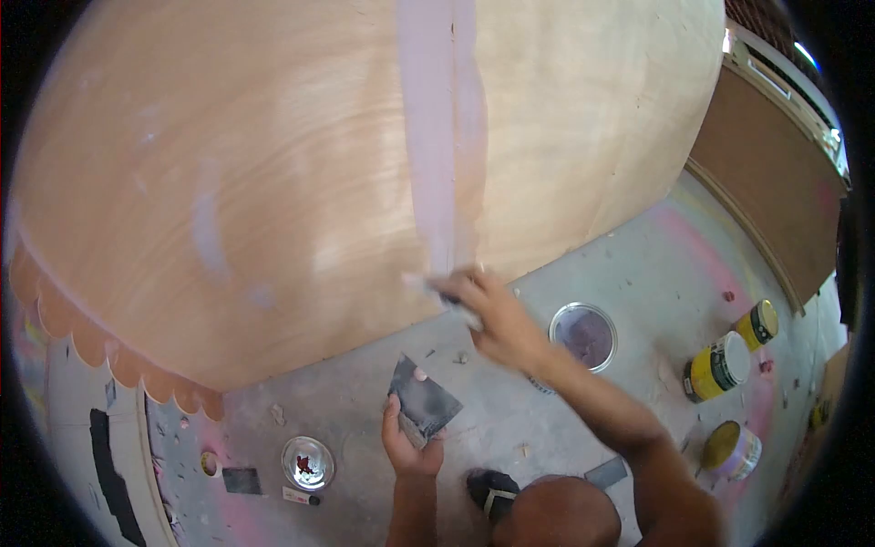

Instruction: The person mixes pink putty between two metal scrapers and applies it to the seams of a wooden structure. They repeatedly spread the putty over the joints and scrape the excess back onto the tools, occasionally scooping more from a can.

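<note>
In the head view my left hand (413,456) grips a dark, flat square plate (428,401) by its lower corner, thumb along one edge. A small pinkish dab sits near the plate's upper corner. My right hand (501,324) is raised in front of the panel's lower edge, its fingers closed around a filler spreader (447,296) smeared by motion. The spreader's pale end points left, overlapping the foot of the lilac filler strip (436,137). That strip runs down a seam in the large curved plywood panel (301,182).
An open tin of lilac filler (583,337) stands right of my right hand. Yellow-labelled cans (718,366) stand farther right. At left are a clear dish (308,463) with red stuff, a small tube (301,496) and a dark sheet (241,480). Another grey sheet (606,471) lies below my right arm.
</note>
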Demonstrator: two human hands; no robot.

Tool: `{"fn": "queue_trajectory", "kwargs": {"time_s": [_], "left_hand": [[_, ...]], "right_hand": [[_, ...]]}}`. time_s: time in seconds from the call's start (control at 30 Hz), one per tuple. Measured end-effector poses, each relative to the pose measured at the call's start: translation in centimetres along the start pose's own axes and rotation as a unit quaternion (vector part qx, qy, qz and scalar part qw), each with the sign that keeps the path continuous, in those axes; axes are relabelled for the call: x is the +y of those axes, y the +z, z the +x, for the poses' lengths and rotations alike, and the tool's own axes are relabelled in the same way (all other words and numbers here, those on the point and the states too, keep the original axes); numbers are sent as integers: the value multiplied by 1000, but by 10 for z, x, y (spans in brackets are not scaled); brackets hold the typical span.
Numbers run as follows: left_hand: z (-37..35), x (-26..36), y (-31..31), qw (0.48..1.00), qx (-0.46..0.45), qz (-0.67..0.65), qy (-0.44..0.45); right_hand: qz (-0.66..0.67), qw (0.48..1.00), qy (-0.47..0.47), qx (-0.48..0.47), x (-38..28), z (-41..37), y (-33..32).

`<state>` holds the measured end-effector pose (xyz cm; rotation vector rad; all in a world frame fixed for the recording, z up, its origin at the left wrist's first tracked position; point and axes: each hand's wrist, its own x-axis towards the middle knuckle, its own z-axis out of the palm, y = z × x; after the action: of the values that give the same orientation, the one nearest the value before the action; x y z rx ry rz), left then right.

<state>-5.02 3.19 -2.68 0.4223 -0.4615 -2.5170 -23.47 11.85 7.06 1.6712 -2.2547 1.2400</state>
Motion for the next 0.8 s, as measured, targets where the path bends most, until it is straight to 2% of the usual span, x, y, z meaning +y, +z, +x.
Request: {"fn": "queue_trajectory", "kwargs": {"time_s": [0.03,0.13,0.17,0.2,0.23,0.27,0.3,0.33,0.37,0.4,0.43,0.47,0.5,0.57,0.6,0.67,0.7,0.77,0.8], "left_hand": [[-2,-1,1,997,-3,-67,-34],[0,-12,-2,994,-39,-101,-33],[-6,-12,6,994,-36,-101,-32],[-15,-9,21,997,-42,28,60],[-20,-8,32,975,-45,156,149],[-17,1,29,993,-14,93,74],[-16,9,26,993,1,92,72],[-14,15,20,986,-21,142,89],[-14,20,16,975,-41,192,107],[-15,24,17,975,-18,190,114],[-16,27,23,973,-23,185,138],[-18,29,25,969,-35,182,162],[-19,29,27,968,-27,181,169],[-19,28,31,961,-11,173,215],[-16,26,26,961,-12,173,216],[-12,17,12,919,10,250,305],[-14,17,11,920,6,246,304],[-19,24,9,812,-73,471,337],[-21,30,7,813,-80,467,339]], "right_hand": [[58,997,-53,-24,-18,-20,-5],[274,944,-167,-73,-33,-80,22],[276,944,-166,-74,-29,-87,35],[249,961,-114,-31,-23,-90,51],[220,973,-61,11,-23,-90,57],[206,978,-3,-39,-12,-85,50],[107,990,-12,-93,-2,-77,34],[10,988,-27,-150,10,-77,23],[96,993,42,-63,12,-84,19],[178,977,112,21,6,-86,18],[364,895,220,130,-10,-89,15],[520,756,318,237,-30,-89,8],[524,757,319,226,-46,-88,5],[575,712,347,205,-72,-86,10],[531,749,355,177,-76,-89,20],[533,768,331,124,-77,-86,29],[527,776,328,111,-78,-81,29],[500,796,322,113,-78,-66,22],[475,814,315,112,-79,-57,16]]}}
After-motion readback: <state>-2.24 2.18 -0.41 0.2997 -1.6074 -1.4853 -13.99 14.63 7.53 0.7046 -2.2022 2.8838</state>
